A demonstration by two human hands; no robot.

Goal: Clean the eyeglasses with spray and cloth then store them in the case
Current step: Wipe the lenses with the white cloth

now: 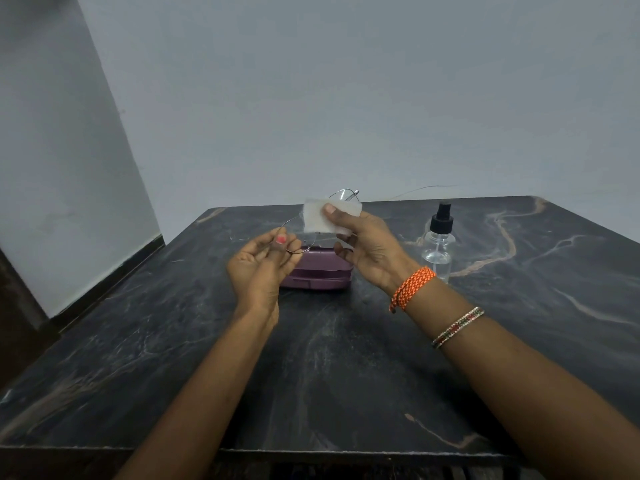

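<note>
Head view: closed purple case (317, 271) on table (346, 358); clear spray bottle (438, 242) beside it. Thin-rimmed eyeglasses (298, 233) held above, left hand (263, 261) pinching rim, right hand (363, 244) pinching white cloth (323, 216) over lens.

So the tabletop (346, 358) is dark stone with pale and rusty veins running through it. Two things sit on it: a purple case (317, 273), closed, right below and just behind the fingers (346, 252), and a clear spray bottle (438, 244) with a black pump, upright, just off to their right.
</note>
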